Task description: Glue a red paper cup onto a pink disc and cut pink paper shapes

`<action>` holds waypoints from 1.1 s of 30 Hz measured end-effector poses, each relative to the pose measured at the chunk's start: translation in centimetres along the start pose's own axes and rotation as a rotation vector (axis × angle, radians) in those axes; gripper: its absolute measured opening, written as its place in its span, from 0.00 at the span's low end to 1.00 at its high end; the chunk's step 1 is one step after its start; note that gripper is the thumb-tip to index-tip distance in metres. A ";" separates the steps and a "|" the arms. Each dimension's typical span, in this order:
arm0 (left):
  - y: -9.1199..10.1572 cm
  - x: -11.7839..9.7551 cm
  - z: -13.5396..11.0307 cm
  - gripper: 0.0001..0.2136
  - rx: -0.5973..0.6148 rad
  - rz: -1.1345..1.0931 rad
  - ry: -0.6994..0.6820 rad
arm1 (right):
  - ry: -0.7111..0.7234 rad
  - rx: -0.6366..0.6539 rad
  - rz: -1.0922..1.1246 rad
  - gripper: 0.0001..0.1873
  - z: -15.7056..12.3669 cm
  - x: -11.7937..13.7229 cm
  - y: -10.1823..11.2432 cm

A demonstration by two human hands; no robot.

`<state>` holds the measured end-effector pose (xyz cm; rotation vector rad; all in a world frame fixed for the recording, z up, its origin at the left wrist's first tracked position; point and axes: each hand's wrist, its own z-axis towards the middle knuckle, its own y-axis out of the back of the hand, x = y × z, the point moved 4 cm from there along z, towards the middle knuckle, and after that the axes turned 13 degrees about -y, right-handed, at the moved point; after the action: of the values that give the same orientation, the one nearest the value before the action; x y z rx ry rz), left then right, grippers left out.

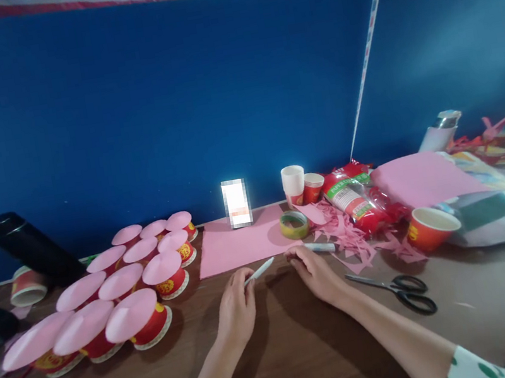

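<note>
My left hand (236,303) is closed on a slim white pen (263,268), whose tapered end points up to the right. Across from it, my right hand (317,268) hovers low over the table with loosely curled fingers and nothing visible in them. Just behind the right hand lies a white marker (322,246). A pink paper sheet (237,245) is spread beyond both hands, with a roll of tape (293,224) on its right end. Black-handled scissors (400,289) rest beside my right forearm.
Several red paper cups with pink paper discs (131,317) stand in rows at left, near a black bottle (26,247). A lit phone (237,204) leans against the blue partition (171,99). Pink paper scraps (346,235), a red package (354,198) and a tilted cup (431,229) lie right.
</note>
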<state>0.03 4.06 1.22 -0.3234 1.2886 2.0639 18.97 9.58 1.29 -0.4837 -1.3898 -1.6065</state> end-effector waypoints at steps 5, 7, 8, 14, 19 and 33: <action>0.1 -0.1 0.2 0.08 -0.031 -0.032 -0.063 | -0.053 0.002 0.201 0.10 0.3 -0.3 0.0; 0.1 -0.1 0.2 0.09 -0.021 -0.029 -0.063 | -0.101 -0.010 0.262 0.09 0.5 -0.7 -0.1; 0.0 -0.2 0.2 0.09 -0.017 -0.028 -0.066 | -0.120 -0.011 0.281 0.08 0.6 -0.9 -0.1; 0.0 -0.7 0.3 0.08 -0.003 -0.033 -0.099 | -0.126 0.063 0.297 0.08 0.5 -0.7 -0.4; 0.0 -0.6 0.2 0.09 -0.003 -0.007 -0.100 | -0.093 0.065 0.265 0.08 0.3 -0.1 -0.3; -0.6 -0.7 0.0 0.12 0.038 -0.073 -0.120 | -0.079 0.091 0.201 0.10 -0.2 0.7 -0.5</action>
<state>0.97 3.98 1.19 -0.2232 1.2244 1.9649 18.26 9.10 1.52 -0.6183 -1.4189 -1.3701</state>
